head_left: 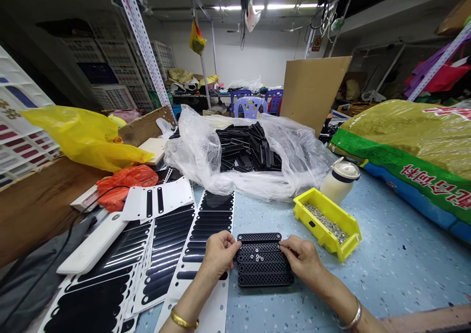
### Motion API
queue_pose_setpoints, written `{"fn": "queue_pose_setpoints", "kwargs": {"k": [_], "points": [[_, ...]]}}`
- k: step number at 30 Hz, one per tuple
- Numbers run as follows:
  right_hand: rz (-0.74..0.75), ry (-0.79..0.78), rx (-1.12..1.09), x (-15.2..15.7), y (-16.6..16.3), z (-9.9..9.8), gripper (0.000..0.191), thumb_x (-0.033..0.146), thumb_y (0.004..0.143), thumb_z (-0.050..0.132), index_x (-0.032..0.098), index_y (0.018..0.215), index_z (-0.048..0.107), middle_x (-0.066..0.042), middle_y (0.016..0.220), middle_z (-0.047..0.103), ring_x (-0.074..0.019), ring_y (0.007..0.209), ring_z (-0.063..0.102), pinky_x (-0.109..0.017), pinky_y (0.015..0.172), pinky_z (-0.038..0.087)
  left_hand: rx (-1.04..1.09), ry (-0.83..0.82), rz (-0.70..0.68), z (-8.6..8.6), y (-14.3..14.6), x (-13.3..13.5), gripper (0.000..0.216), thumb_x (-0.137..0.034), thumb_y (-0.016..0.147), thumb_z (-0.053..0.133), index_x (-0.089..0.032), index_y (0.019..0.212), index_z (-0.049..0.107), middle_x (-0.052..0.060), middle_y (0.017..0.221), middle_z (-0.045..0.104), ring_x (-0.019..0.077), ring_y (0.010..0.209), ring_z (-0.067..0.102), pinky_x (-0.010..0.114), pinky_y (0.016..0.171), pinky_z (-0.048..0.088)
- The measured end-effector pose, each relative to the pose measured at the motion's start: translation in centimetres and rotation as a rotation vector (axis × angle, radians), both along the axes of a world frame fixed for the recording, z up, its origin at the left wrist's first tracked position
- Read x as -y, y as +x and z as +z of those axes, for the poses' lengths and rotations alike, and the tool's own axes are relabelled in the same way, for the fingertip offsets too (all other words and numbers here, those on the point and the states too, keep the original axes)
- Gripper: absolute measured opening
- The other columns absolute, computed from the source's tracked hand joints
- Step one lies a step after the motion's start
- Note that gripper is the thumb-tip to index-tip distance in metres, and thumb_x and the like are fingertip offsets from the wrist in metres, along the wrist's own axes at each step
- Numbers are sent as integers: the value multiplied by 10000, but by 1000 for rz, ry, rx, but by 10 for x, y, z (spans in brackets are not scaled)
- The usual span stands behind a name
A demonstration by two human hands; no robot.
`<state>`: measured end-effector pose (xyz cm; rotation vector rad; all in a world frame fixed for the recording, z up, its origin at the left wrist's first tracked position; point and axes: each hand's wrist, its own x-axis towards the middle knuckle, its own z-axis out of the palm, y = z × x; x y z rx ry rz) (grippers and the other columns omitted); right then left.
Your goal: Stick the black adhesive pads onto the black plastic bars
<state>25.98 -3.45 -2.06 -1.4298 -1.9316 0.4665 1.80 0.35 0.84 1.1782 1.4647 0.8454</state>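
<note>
Several black ridged plastic strips (263,265) lie side by side on the blue speckled table (397,269), right in front of me. A few small silver rings (256,257) rest on the second strip. My left hand (218,252) pinches the left end of that strip, fingers curled. My right hand (302,258) holds its right end, fingers bent and pressed on it. Gold and silver bangles show at my wrists.
A yellow bin of small metal parts (327,222) stands to the right, a white jar (339,179) behind it. Sheets of black oval stickers (167,247) spread on the left. A clear bag of black strips (247,149) sits behind; a large sack (415,146) fills the right.
</note>
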Motion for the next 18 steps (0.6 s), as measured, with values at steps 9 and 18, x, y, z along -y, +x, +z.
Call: {"fn": "queue_pose_setpoints", "kwargs": {"k": [9, 18], "points": [[9, 13, -14, -1, 0, 1, 255, 222, 873, 486, 203, 788, 726, -49, 697, 709, -189, 644, 677, -289, 612, 509, 16, -26, -17, 0, -2, 0, 259, -254, 619, 749, -188, 518, 520, -52, 335, 524, 94, 251, 472, 161, 280, 262], [-1, 14, -4, 0, -1, -1, 276, 228, 881, 469, 186, 796, 728, -60, 704, 706, -195, 654, 681, -297, 624, 513, 49, -16, -32, -1, -2, 0, 246, -261, 646, 726, -180, 519, 532, -61, 350, 513, 87, 252, 476, 157, 275, 285]]}}
